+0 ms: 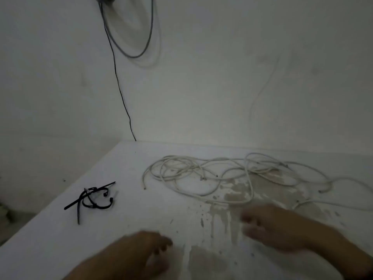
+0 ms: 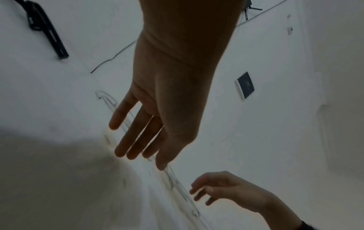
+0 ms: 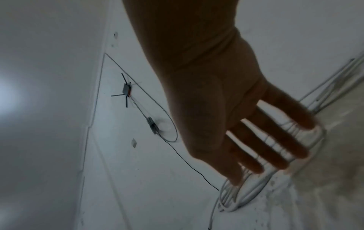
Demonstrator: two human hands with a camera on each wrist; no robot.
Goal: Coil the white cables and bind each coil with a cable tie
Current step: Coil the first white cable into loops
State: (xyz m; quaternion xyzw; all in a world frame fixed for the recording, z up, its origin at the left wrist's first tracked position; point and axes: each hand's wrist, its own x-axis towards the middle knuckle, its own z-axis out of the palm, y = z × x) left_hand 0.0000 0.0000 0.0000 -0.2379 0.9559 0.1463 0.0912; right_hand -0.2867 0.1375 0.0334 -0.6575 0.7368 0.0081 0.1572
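Note:
Loose white cables (image 1: 232, 174) lie tangled across the far half of the white table (image 1: 141, 211). A small heap of black cable ties (image 1: 92, 197) sits near the table's left edge. My left hand (image 1: 153, 249) hovers over the near middle of the table, fingers straight in the left wrist view (image 2: 138, 137), holding nothing. My right hand (image 1: 260, 223) hovers just short of the nearest cable loop. Its fingers (image 3: 275, 149) are spread and straight above the cables (image 3: 246, 194), holding nothing. Both hands are blurred in the head view.
The tabletop has worn, stained patches (image 1: 232, 195) under and before the cables. A white wall (image 1: 222, 87) stands right behind the table, with a thin black wire (image 1: 119, 85) and a grey cable loop (image 1: 137, 37) hanging on it. The table's left edge drops off beside the ties.

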